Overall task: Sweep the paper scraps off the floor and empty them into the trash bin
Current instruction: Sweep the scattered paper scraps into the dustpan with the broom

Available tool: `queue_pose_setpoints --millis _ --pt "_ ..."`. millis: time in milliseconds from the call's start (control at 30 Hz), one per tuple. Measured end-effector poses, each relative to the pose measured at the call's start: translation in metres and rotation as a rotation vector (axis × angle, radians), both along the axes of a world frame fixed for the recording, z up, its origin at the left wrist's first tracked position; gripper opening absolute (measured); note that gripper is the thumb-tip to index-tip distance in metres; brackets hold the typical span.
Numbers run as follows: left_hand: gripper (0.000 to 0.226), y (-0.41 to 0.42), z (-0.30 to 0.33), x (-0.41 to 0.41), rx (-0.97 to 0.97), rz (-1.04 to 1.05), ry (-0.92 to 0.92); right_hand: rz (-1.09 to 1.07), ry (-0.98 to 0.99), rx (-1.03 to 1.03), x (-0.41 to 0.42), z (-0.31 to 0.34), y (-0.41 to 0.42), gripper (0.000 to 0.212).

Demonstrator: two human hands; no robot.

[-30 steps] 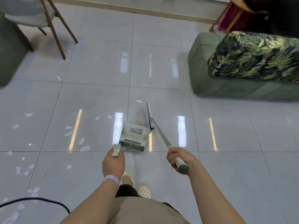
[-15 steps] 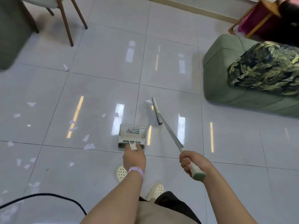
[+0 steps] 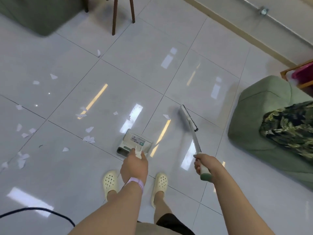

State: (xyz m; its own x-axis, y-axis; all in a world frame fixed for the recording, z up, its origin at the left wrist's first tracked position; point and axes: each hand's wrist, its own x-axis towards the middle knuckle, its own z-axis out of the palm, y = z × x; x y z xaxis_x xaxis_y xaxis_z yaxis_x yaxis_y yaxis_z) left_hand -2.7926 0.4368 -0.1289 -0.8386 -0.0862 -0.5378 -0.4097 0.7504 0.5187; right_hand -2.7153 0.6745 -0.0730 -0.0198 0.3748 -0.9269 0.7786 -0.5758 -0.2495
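My left hand (image 3: 134,165) grips the handle of a white and green dustpan (image 3: 133,143), which sits on the floor just ahead of my feet. My right hand (image 3: 205,164) grips the pale handle of a broom (image 3: 194,134); its head (image 3: 187,118) with dark bristles rests on the tiles to the dustpan's right. One paper scrap (image 3: 166,116) lies just left of the broom head. Several more white scraps (image 3: 89,138) are scattered over the tiles to the left. No trash bin is in view.
A green sofa (image 3: 264,133) with a leaf-patterned cushion (image 3: 289,128) stands at the right. Brown chair legs (image 3: 115,16) and a green seat (image 3: 39,16) are at the top left. A black cable (image 3: 42,211) crosses the floor at the lower left. A skirting board (image 3: 237,31) runs along the far wall.
The view has swung left and tilted, so the sofa sits further right. Both hands keep their hold. The broom head has shifted right, away from the dustpan, past the nearby scrap.
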Motion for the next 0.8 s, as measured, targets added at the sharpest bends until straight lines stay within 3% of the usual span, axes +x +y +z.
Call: queue_pose_setpoints --millis 100,167,333,600,733,800 --pt "0.024 0.0 -0.006 -0.002 -0.057 0.019 0.007 0.13 -0.034 -0.067 -0.029 -0.016 0.028 0.02" --pt "0.024 -0.006 -0.008 -0.011 -0.112 0.028 0.013 0.232 -0.035 -0.167 -0.046 -0.026 0.029 0.014" --pt "0.021 -0.016 -0.003 -0.002 -0.153 0.066 0.028 0.456 -0.042 -0.295 -0.067 -0.052 -0.029 0.015" --pt "0.033 -0.05 -0.011 0.021 -0.23 0.074 0.061 0.615 0.01 -0.48 -0.115 -0.053 -0.096 0.022" --pt "0.035 -0.069 -0.016 0.04 -0.246 0.092 0.03 0.547 0.04 -0.648 -0.155 -0.048 -0.12 0.011" --pt "0.033 -0.077 -0.015 0.048 -0.233 0.1 0.014 0.528 0.035 -0.737 -0.174 -0.052 -0.132 0.018"
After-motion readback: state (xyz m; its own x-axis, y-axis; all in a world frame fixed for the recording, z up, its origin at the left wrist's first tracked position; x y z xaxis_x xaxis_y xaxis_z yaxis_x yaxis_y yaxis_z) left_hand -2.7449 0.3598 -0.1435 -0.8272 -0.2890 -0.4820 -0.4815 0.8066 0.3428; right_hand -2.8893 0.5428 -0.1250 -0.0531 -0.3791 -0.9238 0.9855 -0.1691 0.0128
